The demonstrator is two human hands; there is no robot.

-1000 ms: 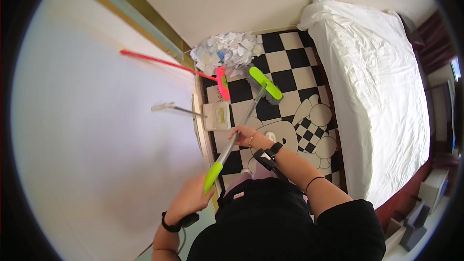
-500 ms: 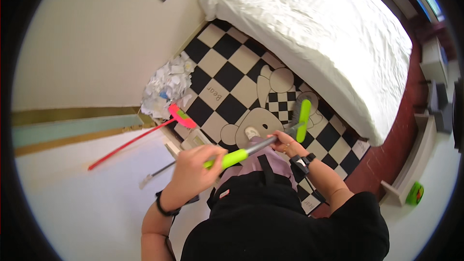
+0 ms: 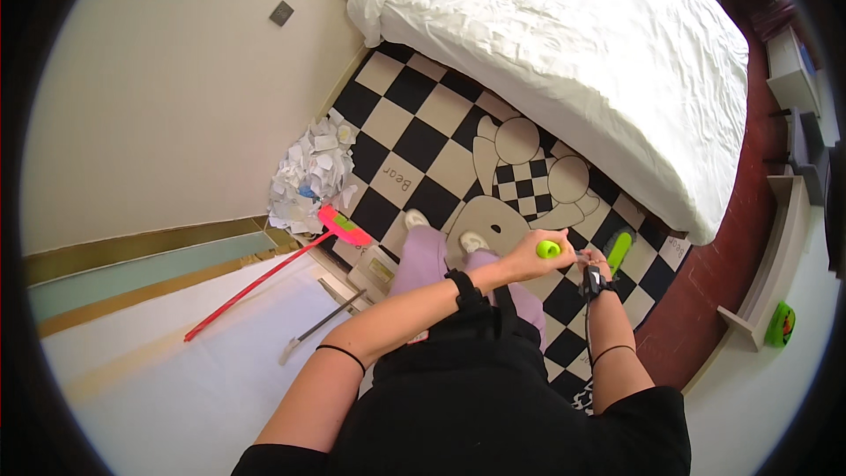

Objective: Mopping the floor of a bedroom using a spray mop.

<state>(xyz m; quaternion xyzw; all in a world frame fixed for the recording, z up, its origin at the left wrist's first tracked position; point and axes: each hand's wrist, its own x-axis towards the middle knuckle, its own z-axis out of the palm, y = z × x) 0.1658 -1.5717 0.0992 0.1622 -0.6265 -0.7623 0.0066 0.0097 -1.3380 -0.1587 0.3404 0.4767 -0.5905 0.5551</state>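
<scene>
In front of my body, both hands are closed round the pole of a long-handled brush with a bright green head (image 3: 620, 252) and dark bristles. My left hand (image 3: 545, 256) grips the green handle end, whose round tip sticks up from the fist. Lower on the pole, my right hand (image 3: 594, 263) holds it near the head. The pole is mostly hidden behind the hands. The brush head is over the checkered mat (image 3: 529, 172) at my right, beside the bed; whether it touches the mat I cannot tell.
A heap of crumpled paper scraps (image 3: 310, 178) lies against the left wall. A pinkish-red head on a red pole (image 3: 256, 284) leans beside it, near a thin grey pole (image 3: 328, 319). The white-covered bed (image 3: 564, 44) fills the far side. A low pale shelf (image 3: 768, 269) stands right.
Both hands have moved right with the brush, the left one crossing from the left side to beside the right. The brush head has shifted right, away from the bear print. My feet have shifted too.
</scene>
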